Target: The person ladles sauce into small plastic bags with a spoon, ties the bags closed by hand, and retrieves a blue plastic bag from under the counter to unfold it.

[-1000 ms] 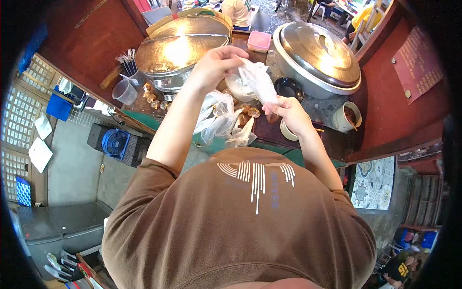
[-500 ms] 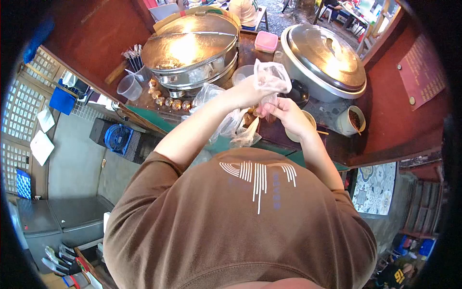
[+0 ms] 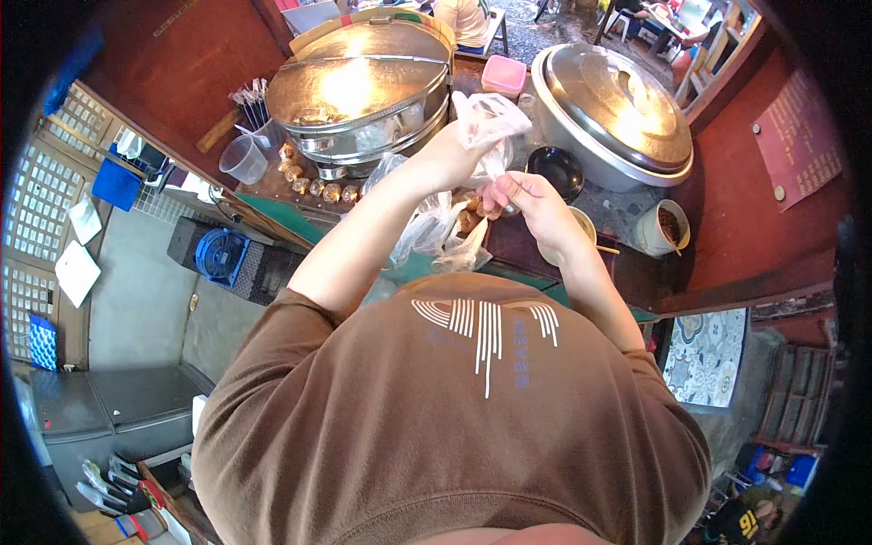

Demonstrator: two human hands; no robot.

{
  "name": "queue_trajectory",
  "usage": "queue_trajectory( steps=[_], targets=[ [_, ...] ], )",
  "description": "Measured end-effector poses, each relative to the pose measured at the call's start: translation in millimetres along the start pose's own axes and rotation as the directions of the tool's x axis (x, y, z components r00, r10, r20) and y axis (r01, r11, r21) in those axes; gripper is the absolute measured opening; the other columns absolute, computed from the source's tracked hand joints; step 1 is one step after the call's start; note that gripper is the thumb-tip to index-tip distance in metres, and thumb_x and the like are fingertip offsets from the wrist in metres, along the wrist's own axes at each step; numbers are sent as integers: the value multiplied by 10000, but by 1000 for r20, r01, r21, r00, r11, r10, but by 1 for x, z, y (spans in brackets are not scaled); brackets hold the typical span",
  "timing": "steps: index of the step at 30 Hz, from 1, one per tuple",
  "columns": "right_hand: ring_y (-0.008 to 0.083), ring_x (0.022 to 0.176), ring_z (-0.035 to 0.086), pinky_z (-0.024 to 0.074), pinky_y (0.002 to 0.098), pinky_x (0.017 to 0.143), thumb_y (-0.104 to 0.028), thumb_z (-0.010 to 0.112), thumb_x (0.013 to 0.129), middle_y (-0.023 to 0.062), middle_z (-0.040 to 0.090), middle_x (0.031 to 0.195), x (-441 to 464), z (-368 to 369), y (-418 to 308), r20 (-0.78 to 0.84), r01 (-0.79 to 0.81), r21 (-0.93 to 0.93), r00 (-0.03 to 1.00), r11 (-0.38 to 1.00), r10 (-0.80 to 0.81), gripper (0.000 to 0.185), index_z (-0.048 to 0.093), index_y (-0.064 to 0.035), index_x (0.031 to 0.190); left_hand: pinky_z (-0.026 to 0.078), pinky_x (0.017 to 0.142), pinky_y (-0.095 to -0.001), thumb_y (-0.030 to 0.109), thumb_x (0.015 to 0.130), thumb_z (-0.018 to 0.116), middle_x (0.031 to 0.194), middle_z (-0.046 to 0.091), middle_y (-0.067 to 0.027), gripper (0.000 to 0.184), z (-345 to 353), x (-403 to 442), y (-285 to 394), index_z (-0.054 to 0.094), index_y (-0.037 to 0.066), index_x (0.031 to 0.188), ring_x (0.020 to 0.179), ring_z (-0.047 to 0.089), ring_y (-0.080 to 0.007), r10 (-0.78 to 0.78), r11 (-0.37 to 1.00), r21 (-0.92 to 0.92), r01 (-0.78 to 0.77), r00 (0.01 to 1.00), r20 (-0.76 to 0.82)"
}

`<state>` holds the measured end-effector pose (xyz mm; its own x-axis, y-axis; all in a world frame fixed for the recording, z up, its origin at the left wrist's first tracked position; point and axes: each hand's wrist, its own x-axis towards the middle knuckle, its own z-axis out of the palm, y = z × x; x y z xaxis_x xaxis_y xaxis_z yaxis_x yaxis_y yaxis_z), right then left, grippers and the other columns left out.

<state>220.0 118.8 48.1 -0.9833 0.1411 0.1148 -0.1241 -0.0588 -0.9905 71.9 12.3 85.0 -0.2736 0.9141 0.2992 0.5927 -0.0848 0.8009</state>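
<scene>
A thin, whitish plastic bag (image 3: 493, 118) is stretched between a person's two bare hands above a dark counter (image 3: 513, 243), its crumpled upper part fanned over the left hand (image 3: 452, 160). That hand's fingers are hidden by the film, and whether they are spread or together cannot be told. The right hand (image 3: 534, 200) has its fingers drawn together, clamped on the bag's narrow lower end. Just below the hands, clear plastic bags (image 3: 420, 241) lie bunched at the counter's edge beside small packets with brown contents (image 3: 470, 221). A black bowl (image 3: 557, 173) sits just beyond the right hand; a pale bowl (image 3: 584, 222) is partly hidden behind that wrist. Farther right stands a tub (image 3: 656, 225) with dark contents. At the back, a broad, round metal vessel (image 3: 359, 86) gleams on the left, and a large white pot (image 3: 581, 132) under a metal lid (image 3: 618, 100) stands on the right, with a pink-lidded container (image 3: 503, 76) between them. A row of small wrapped pieces (image 3: 332, 193) lines the left side near a clear plastic cup (image 3: 242, 160). Beyond the counter, another person (image 3: 461, 23) is partly visible.
</scene>
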Motion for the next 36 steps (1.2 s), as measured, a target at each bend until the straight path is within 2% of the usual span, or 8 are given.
queue_trajectory(
  steps=[6,9,14,20,25,30,33,36],
  targets=[
    [118,782,517,391,244,744,-256,457,980,28,589,772,-7,-5,4,-31,-56,-41,998,998,54,354,501,-58,690,448,810,-310,262,914,551,999,585,-108,320,-4,-5,-9,536,-13,1077,932,572,-183,-439,863,-362,351,877,-195],
    [96,742,529,395,230,717,-259,490,960,12,592,761,-10,-20,33,-46,-65,-78,997,995,61,293,611,-24,833,427,850,-365,212,830,645,969,587,-106,327,-6,-14,5,522,17,1062,921,569,-196,209,966,252,-50,722,-660],
    [141,857,587,460,283,795,-131,486,923,65,668,900,-20,-22,34,-65,-57,27,996,998,59,223,634,31,962,381,929,-448,200,816,554,1023,568,-103,267,34,-50,47,548,75,1052,1042,554,-228,599,440,732,-520,777,191],
    [101,705,477,424,244,689,-217,468,977,2,563,749,-28,-12,21,140,-54,-167,987,984,77,285,596,-13,824,459,680,-370,201,770,602,773,605,-108,295,23,-56,4,618,113,1052,703,611,-229,137,711,619,-333,929,343],
    [275,713,542,427,350,720,-174,500,908,97,515,698,-27,-3,10,261,300,-527,947,795,-185,221,531,-49,728,478,699,-306,302,941,531,776,629,-76,316,7,-60,24,631,28,818,753,623,-184,-237,949,-94,300,878,416],
    [263,891,560,365,389,876,-98,581,813,67,608,866,-31,10,11,85,311,-768,916,560,-392,45,621,-83,828,450,940,-356,303,898,597,1162,579,-106,405,40,-74,-32,599,-43,1108,1039,578,-183,-153,14,-902,431,893,424],
    [262,925,568,370,388,883,-95,608,784,66,630,929,-31,10,16,59,302,-811,895,501,-442,96,642,-86,874,369,1040,-361,251,867,622,1296,530,-66,484,54,-78,-16,518,-13,1259,1234,464,-207,-127,153,-960,234,968,215],
    [317,988,546,412,393,888,-74,617,814,134,599,1024,-30,11,23,-19,240,-773,917,588,-399,193,604,-19,999,247,1084,-522,217,841,634,1367,471,-53,412,60,-76,-36,573,54,1214,1298,392,-236,-106,938,-333,101,994,3]
  ],
)
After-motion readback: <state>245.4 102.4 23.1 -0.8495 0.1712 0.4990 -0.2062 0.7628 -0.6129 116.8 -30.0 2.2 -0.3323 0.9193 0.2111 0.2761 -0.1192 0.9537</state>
